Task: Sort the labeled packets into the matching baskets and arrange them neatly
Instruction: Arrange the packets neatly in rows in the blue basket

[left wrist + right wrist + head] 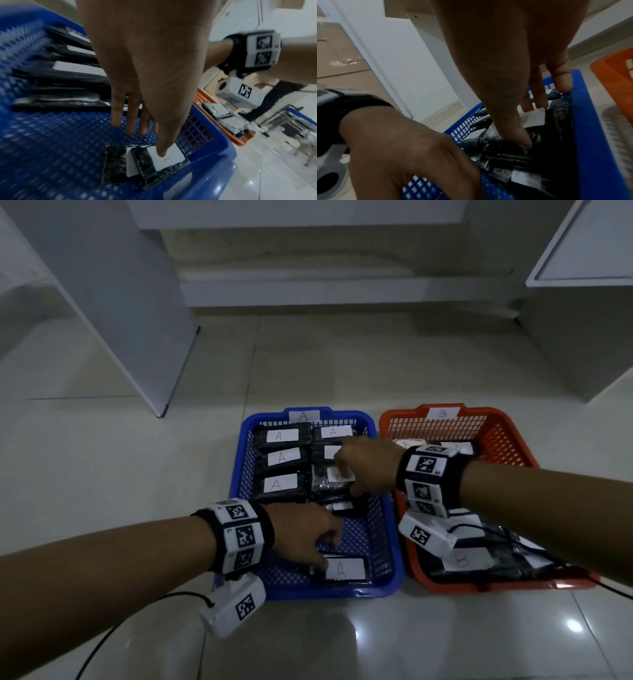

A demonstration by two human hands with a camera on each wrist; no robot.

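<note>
On the floor stands a blue basket (308, 592) tagged A, holding black packets with white A labels. Three of them (281, 460) lie in a neat left column, others in the right column. My right hand (347, 479) (531, 125) rests on a right-column packet (325, 486) (556, 121), straight fingers on its label and thumb at its near edge. A loose A packet (346, 569) (171, 158) lies at the near right corner. My left hand (330, 553) (147, 142) hovers there with straight fingers, thumb tip touching the label. The orange basket (507, 433) tagged B holds B packets (479, 563).
A white cabinet panel (137, 320) stands at the left and another white unit (582, 320) at the right. A low step (342, 292) runs along the back. A black cable (102, 642) trails from my left wrist over the glossy tiled floor.
</note>
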